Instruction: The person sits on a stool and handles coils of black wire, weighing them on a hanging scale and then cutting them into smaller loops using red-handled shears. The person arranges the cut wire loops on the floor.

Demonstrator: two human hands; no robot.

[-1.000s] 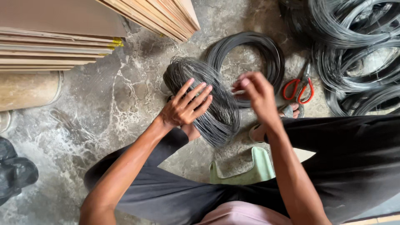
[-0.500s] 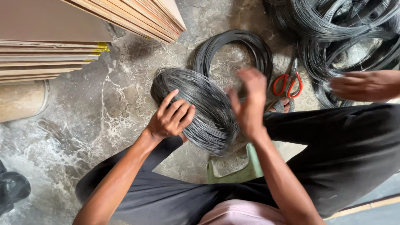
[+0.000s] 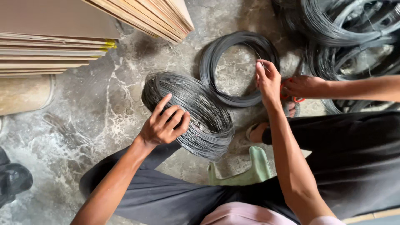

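Note:
My left hand (image 3: 164,125) lies curled over the near side of a thick coil of thin dark wire (image 3: 200,121), which stands tilted on the stone floor, and grips its strands. My right hand (image 3: 268,81) is raised beside a flatter ring of dark wire (image 3: 212,62) that lies on the floor. Its fingertips pinch a single thin wire strand (image 3: 252,51) that runs up from the ring. Another person's hand (image 3: 306,86) reaches in from the right, just beside my right hand, over red-handled scissors (image 3: 296,99) that are mostly hidden.
Stacked wooden boards (image 3: 50,46) fill the upper left. Large bundles of heavier wire (image 3: 346,29) lie at the upper right. A pale green object (image 3: 246,175) sits between my dark-trousered legs (image 3: 358,158). A black shoe (image 3: 14,179) is at the left edge.
My right hand has moved away from the thick coil to the flat ring and taken a strand. The other person's hand has come in from the right onto the scissors.

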